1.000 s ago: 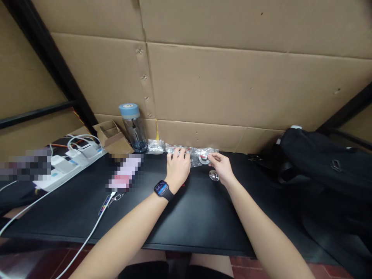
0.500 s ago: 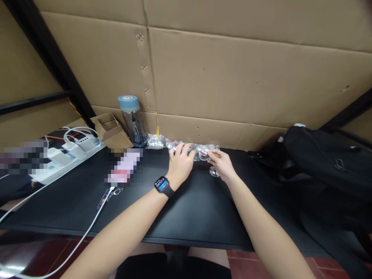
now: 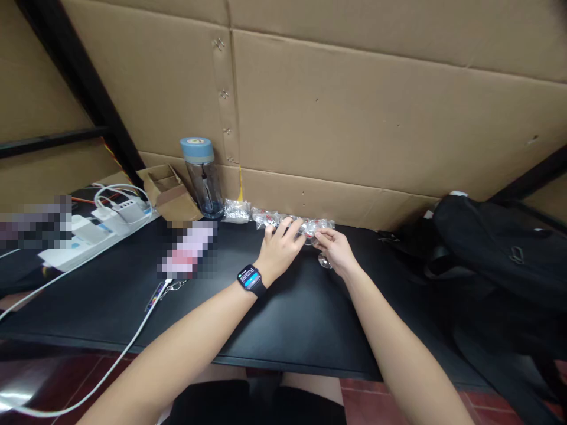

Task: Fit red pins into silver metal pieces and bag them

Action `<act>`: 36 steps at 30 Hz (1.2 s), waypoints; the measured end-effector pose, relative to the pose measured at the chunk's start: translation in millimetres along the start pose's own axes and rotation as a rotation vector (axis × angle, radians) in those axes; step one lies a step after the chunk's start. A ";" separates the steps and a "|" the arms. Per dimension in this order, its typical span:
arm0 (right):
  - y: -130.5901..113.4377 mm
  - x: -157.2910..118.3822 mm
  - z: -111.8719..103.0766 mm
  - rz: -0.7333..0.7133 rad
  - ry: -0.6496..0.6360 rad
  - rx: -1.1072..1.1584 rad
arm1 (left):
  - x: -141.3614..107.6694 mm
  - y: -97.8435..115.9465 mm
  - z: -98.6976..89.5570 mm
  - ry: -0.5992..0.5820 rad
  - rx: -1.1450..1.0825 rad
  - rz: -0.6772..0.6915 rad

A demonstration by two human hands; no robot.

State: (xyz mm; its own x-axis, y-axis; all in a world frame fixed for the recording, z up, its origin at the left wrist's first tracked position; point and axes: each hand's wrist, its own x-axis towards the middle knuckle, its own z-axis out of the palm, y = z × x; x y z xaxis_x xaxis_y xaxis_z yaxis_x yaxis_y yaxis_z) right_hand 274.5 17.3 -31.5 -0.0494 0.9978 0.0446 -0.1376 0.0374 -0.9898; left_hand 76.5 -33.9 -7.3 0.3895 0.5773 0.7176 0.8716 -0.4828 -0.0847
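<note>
Along the back of the black table lies a row of clear plastic packets point(image 3: 266, 219) with shiny, partly red contents. My left hand point(image 3: 282, 251), with a smartwatch on its wrist, rests over the middle of the row, fingers spread and slightly bent. Its fingertips seem to touch the packets. My right hand point(image 3: 337, 251) pinches the edge of a clear round piece point(image 3: 310, 238) with some red on it, at the right end of the row. Just below those fingers is a clear round disc point(image 3: 325, 260), partly hidden by the hand.
A blue-lidded bottle point(image 3: 204, 183) and an open cardboard box point(image 3: 172, 195) stand at the back left. Nearby are a blurred-out phone point(image 3: 188, 248) on a white cable and a power strip point(image 3: 93, 242). A black backpack point(image 3: 509, 254) fills the right; a cardboard wall point(image 3: 345, 130) rises behind.
The view has shifted slightly. My left hand has moved a little to the right, closer to my right hand, uncovering more of the packets on its left. The right hand keeps its pinch.
</note>
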 end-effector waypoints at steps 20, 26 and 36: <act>-6.4 -4.1 -0.7 0.062 -0.016 -0.059 | -0.8 -2.2 4.8 0.194 0.033 0.101; -8.9 -5.3 -2.0 0.070 -0.010 -0.086 | -0.8 -1.5 3.8 0.199 0.032 0.120; -8.7 -5.8 -2.6 0.049 -0.054 -0.077 | -0.8 -2.7 7.6 0.255 0.012 0.145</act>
State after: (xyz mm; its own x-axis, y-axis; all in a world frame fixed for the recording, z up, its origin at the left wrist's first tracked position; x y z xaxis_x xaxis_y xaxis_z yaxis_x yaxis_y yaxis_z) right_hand 278.5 11.3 -23.4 -0.1078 0.9942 0.0014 -0.0573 -0.0048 -0.9983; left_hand 76.1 -28.1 -12.9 0.4239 0.3181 0.8480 0.8164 -0.5396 -0.2057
